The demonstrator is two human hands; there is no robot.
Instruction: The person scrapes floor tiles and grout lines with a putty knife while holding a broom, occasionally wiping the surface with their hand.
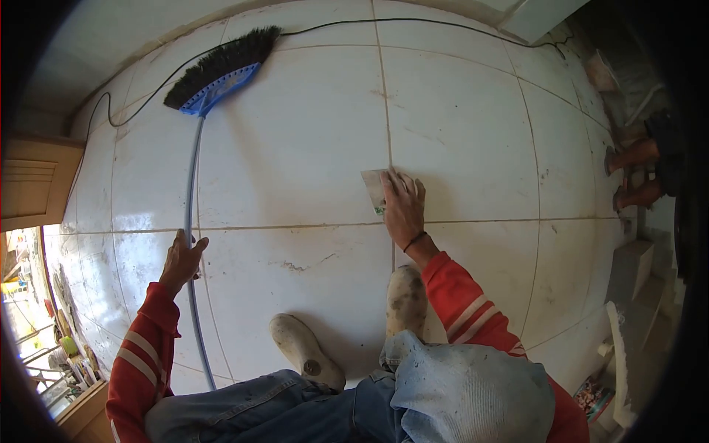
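My left hand (182,260) is closed round the grey-blue handle of a broom, whose blue head (221,87) with black bristles lies on the white tiled floor at the upper left. Near the middle of the view, my right hand (403,207) grips a flat, greyish scraper blade (374,190) at its right side. The blade is beside a grout joint, just above where two joints cross; its lower part has a small green mark. Fingers of my right hand cover part of the blade.
A thin black cable (443,24) runs along the far wall. My dirty boots (306,347) stand on the tiles (458,148). Another person's legs and feet (636,156) are at the right edge. A wooden door (37,181) is at the left; grey blocks (631,269) stand lower right.
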